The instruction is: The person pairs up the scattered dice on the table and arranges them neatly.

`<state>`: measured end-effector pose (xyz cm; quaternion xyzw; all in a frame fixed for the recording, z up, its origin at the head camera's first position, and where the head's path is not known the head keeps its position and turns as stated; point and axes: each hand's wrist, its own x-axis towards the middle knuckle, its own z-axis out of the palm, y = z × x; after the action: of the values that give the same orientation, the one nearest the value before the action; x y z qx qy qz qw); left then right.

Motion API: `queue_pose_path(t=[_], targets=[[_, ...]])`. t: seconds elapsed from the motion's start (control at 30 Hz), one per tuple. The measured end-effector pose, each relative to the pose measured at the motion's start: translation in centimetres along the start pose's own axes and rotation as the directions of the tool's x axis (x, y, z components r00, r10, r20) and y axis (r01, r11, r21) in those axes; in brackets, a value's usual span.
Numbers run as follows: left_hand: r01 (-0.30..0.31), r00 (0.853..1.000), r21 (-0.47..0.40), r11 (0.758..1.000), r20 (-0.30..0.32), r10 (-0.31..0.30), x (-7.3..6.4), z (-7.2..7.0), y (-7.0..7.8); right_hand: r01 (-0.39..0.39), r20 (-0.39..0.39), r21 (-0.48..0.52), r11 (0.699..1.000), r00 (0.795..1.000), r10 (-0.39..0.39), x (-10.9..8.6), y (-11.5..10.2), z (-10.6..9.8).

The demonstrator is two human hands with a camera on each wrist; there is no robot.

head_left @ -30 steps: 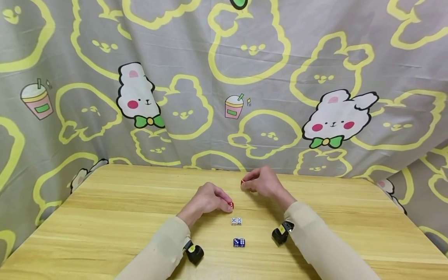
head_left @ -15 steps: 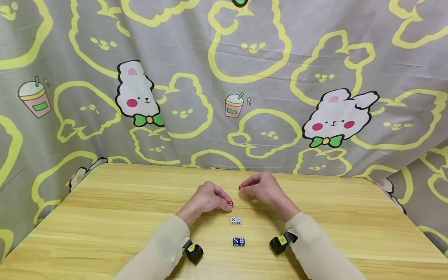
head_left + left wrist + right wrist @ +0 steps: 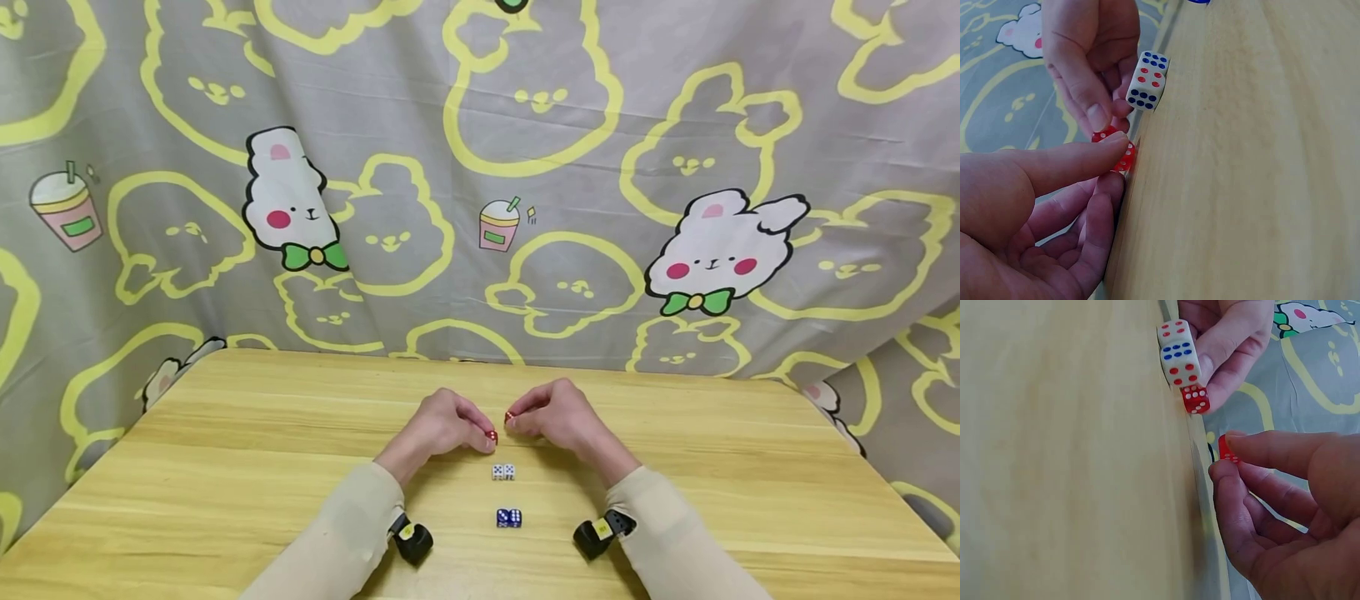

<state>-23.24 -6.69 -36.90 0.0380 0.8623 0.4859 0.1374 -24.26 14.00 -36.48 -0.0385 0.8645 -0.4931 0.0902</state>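
My left hand (image 3: 444, 425) pinches a red die (image 3: 492, 436) with white pips between thumb and fingertips, low over the wooden table. A second red die (image 3: 1226, 450) is pinched by my right hand (image 3: 558, 417), a short gap to the right and slightly farther back. In the right wrist view, the left hand's red die (image 3: 1195, 400) shows beside the white dice. Two white dice (image 3: 503, 472) stand side by side just nearer to me than the hands. Closer still sit two blue dice (image 3: 508, 518), also side by side, in line with the white pair.
The wooden table (image 3: 247, 467) ends at a grey curtain (image 3: 420, 100) with yellow outlines and cartoon animals, which hangs behind it and at both sides. Black wrist cameras (image 3: 412, 540) hang below both sleeves, left and right of the blue dice.
My right hand has come nearer and to the left with its red die, closing much of the gap to the left hand. The left hand and the white and blue dice have stayed in place.
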Motion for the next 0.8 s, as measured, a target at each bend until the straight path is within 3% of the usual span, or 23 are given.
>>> queue_pose_path(t=[0.27,0.8], targets=[[-0.008,1.000,-0.001,1.000,0.003,0.008,0.05,0.08,-0.17,-0.008,0.044,0.001,1.000,0.999,0.008,-0.47,0.09,0.30],[-0.007,1.000,0.001,1.000,0.007,0.007,0.00,0.03,-0.07,-0.023,0.030,-0.031,0.999,0.999,0.024,-0.29,0.25,0.64]])
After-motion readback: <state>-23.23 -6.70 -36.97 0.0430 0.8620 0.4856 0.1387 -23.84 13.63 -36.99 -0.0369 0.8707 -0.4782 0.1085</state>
